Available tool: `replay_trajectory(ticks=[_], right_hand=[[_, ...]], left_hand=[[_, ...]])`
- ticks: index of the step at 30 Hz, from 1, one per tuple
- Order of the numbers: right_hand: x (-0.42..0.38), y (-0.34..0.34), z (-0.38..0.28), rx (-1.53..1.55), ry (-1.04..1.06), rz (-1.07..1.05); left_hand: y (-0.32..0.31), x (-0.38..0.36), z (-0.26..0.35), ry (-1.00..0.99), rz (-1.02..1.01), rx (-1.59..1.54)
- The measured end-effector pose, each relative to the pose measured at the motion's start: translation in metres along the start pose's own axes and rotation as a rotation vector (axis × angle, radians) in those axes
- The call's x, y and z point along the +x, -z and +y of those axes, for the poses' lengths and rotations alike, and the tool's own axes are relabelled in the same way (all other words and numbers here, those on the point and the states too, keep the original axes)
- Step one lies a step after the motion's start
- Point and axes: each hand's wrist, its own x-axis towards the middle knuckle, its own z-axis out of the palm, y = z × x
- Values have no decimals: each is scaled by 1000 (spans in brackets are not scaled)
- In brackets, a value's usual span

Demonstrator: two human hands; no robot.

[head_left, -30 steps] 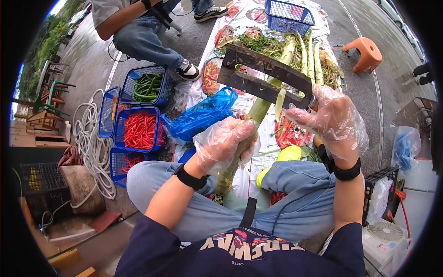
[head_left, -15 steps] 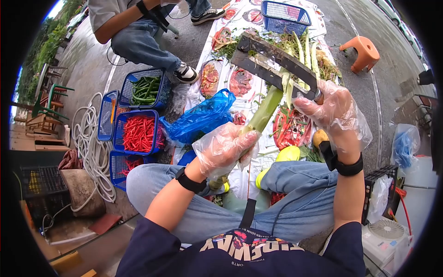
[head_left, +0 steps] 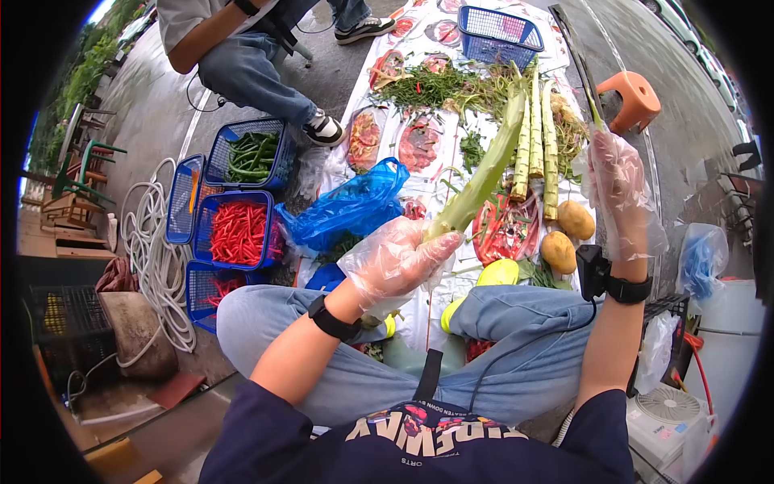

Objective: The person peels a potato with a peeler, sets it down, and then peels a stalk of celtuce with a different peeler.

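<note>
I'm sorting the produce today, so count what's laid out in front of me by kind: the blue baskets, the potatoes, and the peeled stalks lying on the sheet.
Blue baskets: 5 (green beans, red chillies, one on edge, one low by the knee, one far)
Potatoes: 2
Peeled stalks on the sheet: 2
Total: 9

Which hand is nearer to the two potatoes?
Right. The right hand, holding the cleaver, is just right of the potatoes; the left hand grips the stalk farther left.

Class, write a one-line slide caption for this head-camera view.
Gloved left hand grips a long green stalk; gloved right hand raises a cleaver.
</note>
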Motion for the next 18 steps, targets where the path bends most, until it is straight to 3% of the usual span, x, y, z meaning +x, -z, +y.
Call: replay_trajectory(ticks=[1,6,8,10,14,17,18], right_hand=[[-8,-1,-15,1,3,-7],[-37,-21,-52,-441,448,-84],[-39,-27,-54,-438,472,-112],[-41,-31,-57,-468,511,-132],[-42,-32,-59,-458,498,-165],[-42,-34,-59,-383,405,-210],[-42,-35,-58,-408,408,-199]], left_hand=[[1,1,-3,-30,52,132],[-4,-1,12,-13,160,259],[-5,0,13,0,196,299],[-8,2,12,-172,275,377],[-10,-1,21,-88,288,445],[-11,-1,16,-113,326,462],[-11,-1,10,-218,340,573]])
